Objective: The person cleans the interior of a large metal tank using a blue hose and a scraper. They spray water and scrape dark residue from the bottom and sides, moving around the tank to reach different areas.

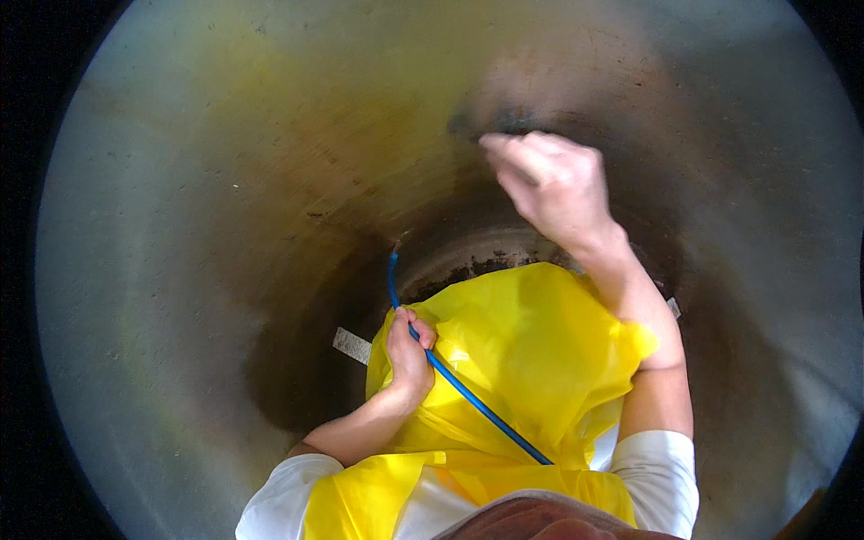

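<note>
My left hand (409, 347) is closed around a thin blue hose (482, 408), a short way below its tip. The hose tip points up toward the inner wall, and what looks like a little water shows at its end. Higher and to the right, my right hand (557, 179) is curled against the curved metal wall (324, 148) and blurred by motion. A dark, blurred thing (509, 121), perhaps a scouring pad, shows at its fingertips; its exact shape cannot be made out. Brownish and yellowish tints spread over the wall around both hands.
The rounded wall of the large metal vessel surrounds me. A yellow plastic apron (533, 337) covers my front and hides much of the bottom. Pale flat strips (352, 345) stick out at both sides of it. Below the hands lies a dark, stained lower rim (486, 253).
</note>
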Available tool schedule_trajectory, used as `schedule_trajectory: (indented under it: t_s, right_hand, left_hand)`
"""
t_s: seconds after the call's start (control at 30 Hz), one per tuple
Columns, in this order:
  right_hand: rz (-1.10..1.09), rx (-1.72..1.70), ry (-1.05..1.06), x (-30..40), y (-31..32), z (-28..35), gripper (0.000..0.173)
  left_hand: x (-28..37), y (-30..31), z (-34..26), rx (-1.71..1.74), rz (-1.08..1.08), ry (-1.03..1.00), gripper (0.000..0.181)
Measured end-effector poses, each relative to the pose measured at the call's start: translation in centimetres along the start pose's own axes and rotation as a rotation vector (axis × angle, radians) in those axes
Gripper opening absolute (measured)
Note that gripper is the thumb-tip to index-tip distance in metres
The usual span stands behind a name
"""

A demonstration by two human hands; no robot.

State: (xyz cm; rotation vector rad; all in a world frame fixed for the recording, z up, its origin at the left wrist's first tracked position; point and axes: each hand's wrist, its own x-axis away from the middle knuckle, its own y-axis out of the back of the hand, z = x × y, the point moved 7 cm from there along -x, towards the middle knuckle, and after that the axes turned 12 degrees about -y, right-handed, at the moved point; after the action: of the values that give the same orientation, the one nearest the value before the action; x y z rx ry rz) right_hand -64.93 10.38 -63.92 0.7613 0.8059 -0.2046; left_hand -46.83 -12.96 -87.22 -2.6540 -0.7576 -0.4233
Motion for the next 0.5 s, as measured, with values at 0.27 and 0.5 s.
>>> schedule_trajectory:
  t_s: [0.27,0.5]
  right_hand:
    - [0.014,0.066,-0.047,4.6,-2.7,-1.5,0.009]
    - [-0.234,-0.098,-0.201,4.3,-0.6,-2.4,0.012]
  left_hand:
    - [0.0,-0.2,-0.1,0.077,0.068,0.053,0.027]
    - [0.3,1.0,-0.1,0.072,0.058,0.034,0.029]
